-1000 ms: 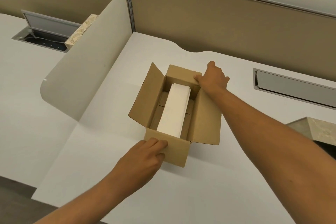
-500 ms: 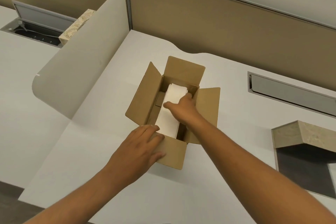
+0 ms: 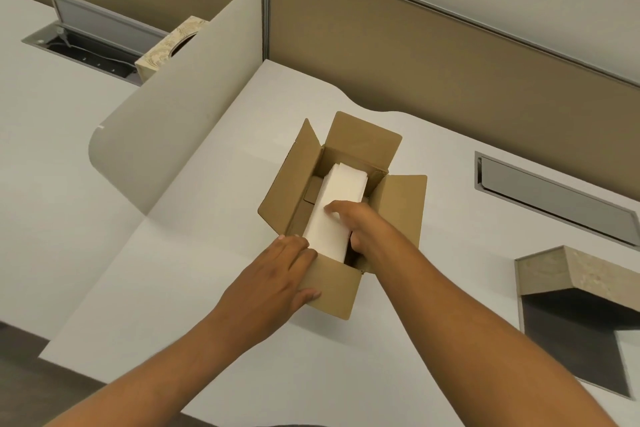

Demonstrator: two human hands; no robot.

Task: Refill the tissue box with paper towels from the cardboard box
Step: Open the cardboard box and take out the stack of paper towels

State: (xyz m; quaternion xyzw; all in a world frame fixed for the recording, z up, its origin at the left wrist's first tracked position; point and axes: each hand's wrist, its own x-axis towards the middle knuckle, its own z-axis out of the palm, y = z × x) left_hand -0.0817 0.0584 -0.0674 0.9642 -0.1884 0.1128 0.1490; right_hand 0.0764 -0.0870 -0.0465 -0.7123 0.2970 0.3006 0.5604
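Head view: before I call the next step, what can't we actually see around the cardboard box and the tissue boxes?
- Right hand: its fingertips go down beside the paper towel stack; the grip is hidden inside the cardboard box.
- Stack depth: box walls hide it.
- Patterned tissue box: mostly behind the curved divider.
- Open container at right: cut off by the frame edge; inside in shadow.
- Left hand: covers the box's near corner.

Soft, even indoor light fills the scene, with faint shadows beside the open brown cardboard box (image 3: 332, 218) on the white desk (image 3: 173, 270). Wide-angle distortion bends the edges, and detail is slightly soft.
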